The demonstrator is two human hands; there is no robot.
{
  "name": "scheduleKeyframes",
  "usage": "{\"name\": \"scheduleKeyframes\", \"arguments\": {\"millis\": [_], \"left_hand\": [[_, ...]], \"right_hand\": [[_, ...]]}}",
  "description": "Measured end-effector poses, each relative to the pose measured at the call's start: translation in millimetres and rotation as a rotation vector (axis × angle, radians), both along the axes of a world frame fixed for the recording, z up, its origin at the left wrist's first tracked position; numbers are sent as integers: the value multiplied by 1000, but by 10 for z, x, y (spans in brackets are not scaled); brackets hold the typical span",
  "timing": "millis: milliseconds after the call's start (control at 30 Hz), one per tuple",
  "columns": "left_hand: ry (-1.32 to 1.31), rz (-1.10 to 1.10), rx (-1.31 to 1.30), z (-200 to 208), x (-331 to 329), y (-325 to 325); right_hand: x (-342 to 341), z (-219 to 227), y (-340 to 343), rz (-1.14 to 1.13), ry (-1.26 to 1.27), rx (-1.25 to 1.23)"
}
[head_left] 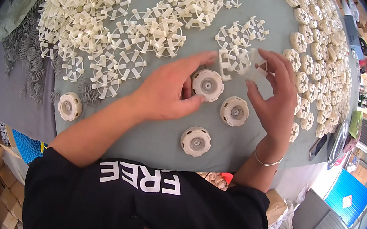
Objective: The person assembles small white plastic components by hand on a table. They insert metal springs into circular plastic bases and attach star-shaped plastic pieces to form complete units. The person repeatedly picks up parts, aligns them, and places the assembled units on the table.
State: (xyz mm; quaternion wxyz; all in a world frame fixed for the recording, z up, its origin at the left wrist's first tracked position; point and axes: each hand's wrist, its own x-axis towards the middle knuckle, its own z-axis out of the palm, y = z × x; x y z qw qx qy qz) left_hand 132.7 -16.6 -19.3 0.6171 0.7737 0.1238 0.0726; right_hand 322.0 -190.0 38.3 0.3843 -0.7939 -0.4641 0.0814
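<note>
My left hand [166, 87] curls round the left side of a round cream plastic housing [208, 85], which has a metal spring in its centre. Its thumb rests at the near edge and its index finger reaches past the far side. My right hand [279, 91] pinches a white plastic spoked ring [250, 63] between thumb and fingers; the ring is smeared by motion. Two like housings with springs inside sit close by, one housing [235, 111] between my hands and another housing [196, 141] nearer me. A further housing [70, 106] lies beyond my left forearm.
A large heap of white spoked rings [82, 8] covers the far left of the grey-green table [153, 142]. Loose coil springs [30, 47] pile up at the left edge. Rows of cream round parts [313, 66] line the right side. A dark flat object [317, 148] lies at the right edge.
</note>
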Motion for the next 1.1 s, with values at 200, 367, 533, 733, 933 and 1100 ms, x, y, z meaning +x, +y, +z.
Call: {"name": "scheduleKeyframes", "arguments": {"millis": [200, 367, 533, 733, 933, 1100], "left_hand": [[-14, -28, -26, 28, 3, 65], [-71, 63, -110, -36, -19, 29], [-61, 50, -84, -35, -38, 35], [-59, 36, -39, -11, -53, 26], [-91, 70, -79, -26, -58, 10], [-29, 38, -77, 42, -60, 15]], "right_hand": [[-114, 27, 21, 191, 276, 242], [-189, 211, -15, 360, 241, -5], [-302, 60, 35, 268, 151, -135], [-334, 66, 22, 220, 49, -215], [-194, 83, 40, 236, 52, -121], [-299, 86, 37, 364, 52, -197]]}}
